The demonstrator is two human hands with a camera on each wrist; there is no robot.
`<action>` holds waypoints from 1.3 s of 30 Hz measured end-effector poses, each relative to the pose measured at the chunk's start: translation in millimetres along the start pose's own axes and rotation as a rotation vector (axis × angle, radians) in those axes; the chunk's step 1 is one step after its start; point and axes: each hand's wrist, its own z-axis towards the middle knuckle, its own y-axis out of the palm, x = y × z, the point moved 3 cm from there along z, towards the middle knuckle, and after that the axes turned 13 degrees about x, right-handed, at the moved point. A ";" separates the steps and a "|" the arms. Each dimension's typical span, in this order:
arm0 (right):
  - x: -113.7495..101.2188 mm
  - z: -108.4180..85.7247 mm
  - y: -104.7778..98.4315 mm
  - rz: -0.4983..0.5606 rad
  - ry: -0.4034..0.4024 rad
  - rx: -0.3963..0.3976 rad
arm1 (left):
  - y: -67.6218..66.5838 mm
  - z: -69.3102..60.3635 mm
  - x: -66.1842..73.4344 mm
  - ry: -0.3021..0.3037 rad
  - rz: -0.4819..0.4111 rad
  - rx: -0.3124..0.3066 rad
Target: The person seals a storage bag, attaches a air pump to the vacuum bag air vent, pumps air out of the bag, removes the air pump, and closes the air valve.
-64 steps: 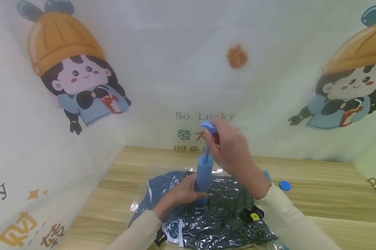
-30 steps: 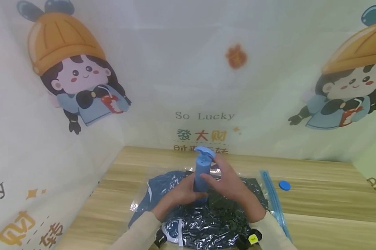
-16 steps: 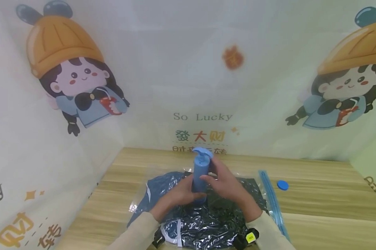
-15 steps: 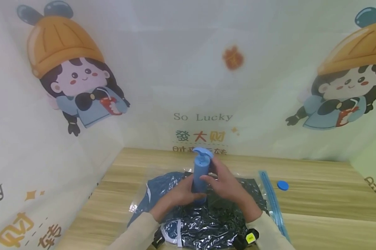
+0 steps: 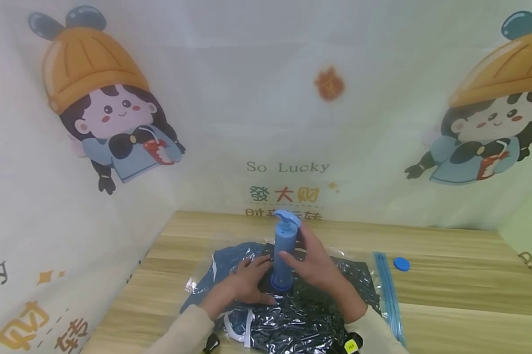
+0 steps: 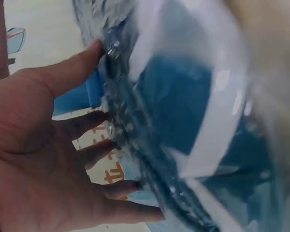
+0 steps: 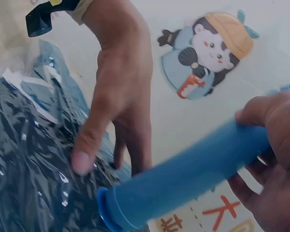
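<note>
A blue hand pump point(image 5: 284, 253) stands nearly upright over a clear plastic bag point(image 5: 310, 314) with dark, crumpled cloth inside, its handle pushed down onto the barrel. My right hand point(image 5: 323, 270) grips the barrel's upper part, thumb in front, also visible in the right wrist view around the blue barrel point(image 7: 193, 169). Beside the pump's base, my left hand point(image 5: 244, 282) rests on the bag with its fingers spread. In the left wrist view its fingertips point(image 6: 94, 50) touch the plastic. Whether the pump's base is joined to the bag cannot be made out.
A small blue round cap point(image 5: 401, 264) lies on the wooden table point(image 5: 460, 275) at the right. The bag's blue zip edge point(image 5: 389, 295) runs along its right side. A white printed sheet point(image 5: 230, 98) forms the walls behind and at the sides.
The right hand has come down from the raised pump handle to the barrel, and the handle has sunk. The left hand has let go of the barrel and spread on the bag.
</note>
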 end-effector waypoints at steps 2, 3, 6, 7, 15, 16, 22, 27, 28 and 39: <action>-0.6 -2.2 4.3 -0.041 0.019 0.064 | 3.9 -1.6 -1.6 -0.014 0.006 -0.003; -0.7 -3.0 6.6 -0.060 0.020 0.099 | 5.4 -2.0 -1.9 -0.017 0.004 0.002; 0.1 -5.1 11.5 -0.134 0.014 0.202 | 8.0 -2.6 -1.4 -0.021 0.003 0.009; 0.0 -5.8 12.4 -0.154 0.010 0.235 | 8.0 -2.6 -0.8 -0.018 0.005 0.010; -2.1 -9.3 12.5 -0.241 0.007 0.337 | 5.7 -5.3 1.1 -0.036 -0.014 0.000; -2.3 -9.2 12.1 -0.246 0.011 0.338 | 5.1 -5.6 1.3 -0.035 -0.015 0.000; -2.8 -8.9 9.7 -0.224 0.033 0.302 | 4.5 -5.0 2.4 -0.023 -0.015 -0.003; -1.4 -8.1 9.5 -0.166 0.037 0.241 | 3.5 -5.0 2.5 -0.028 -0.019 -0.006; -1.2 -8.0 9.6 -0.157 0.039 0.228 | 3.4 -5.3 2.3 -0.032 -0.020 -0.008; -3.8 -9.4 11.2 -0.075 0.085 0.130 | 5.1 -5.0 1.1 -0.058 -0.036 -0.022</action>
